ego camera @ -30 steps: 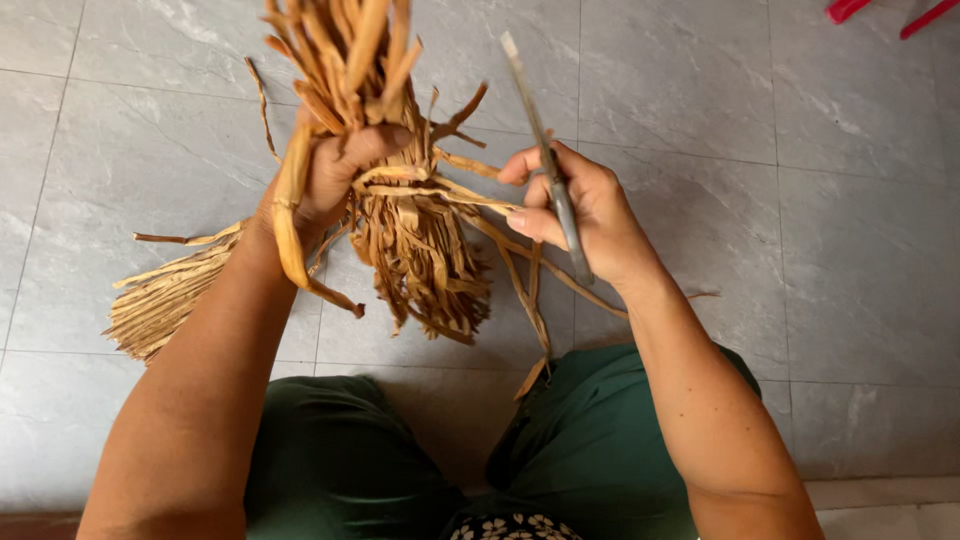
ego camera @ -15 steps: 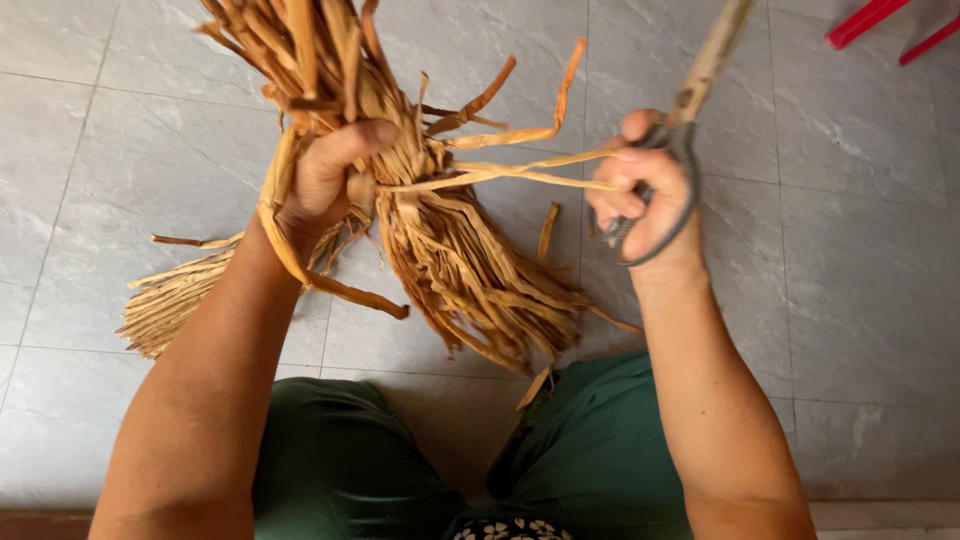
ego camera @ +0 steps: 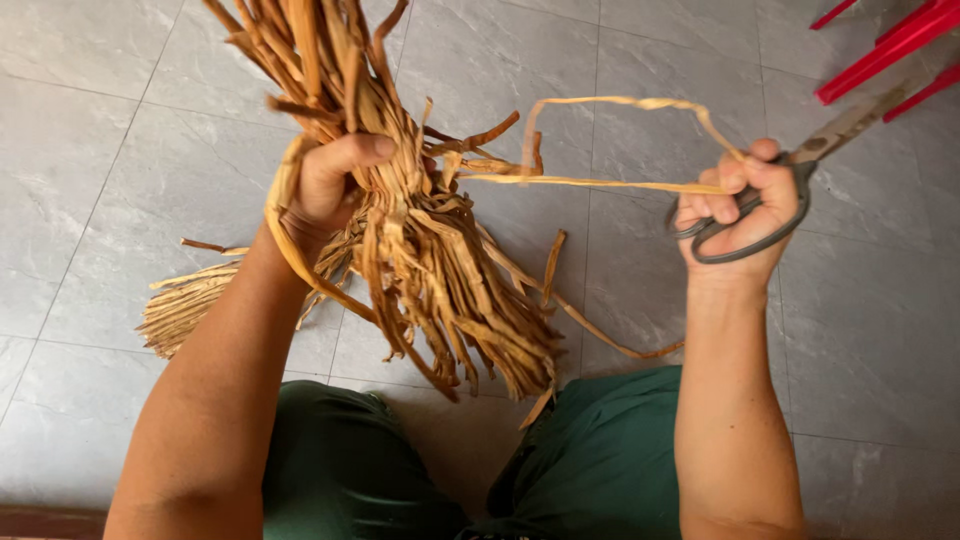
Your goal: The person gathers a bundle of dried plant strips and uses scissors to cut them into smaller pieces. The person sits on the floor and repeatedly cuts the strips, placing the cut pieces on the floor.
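L hand [ego camera: 325, 190] still grips the dried-leaf bundle [ego camera: 430, 250] tight, R hand [ego camera: 740, 205], fist round scissors [ego camera: 790, 175] & one strip [ego camera: 600, 183], has pulled further right vs. before.

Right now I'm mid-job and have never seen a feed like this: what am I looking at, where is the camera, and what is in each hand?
There is no machine here: these are a person's two bare hands, seen from a camera worn on the head and looking down. At the bottom of the picture are the person's knees in green trousers.

The left hand grips a thick bundle of dry, tan leaf strips around its middle. The right hand holds a pair of dark metal scissors by the handles, together with one thin strip that runs taut from the bundle.

Below is a grey tiled floor. A second, smaller bunch of strips lies on it behind the left forearm. Red furniture legs show at the top right.
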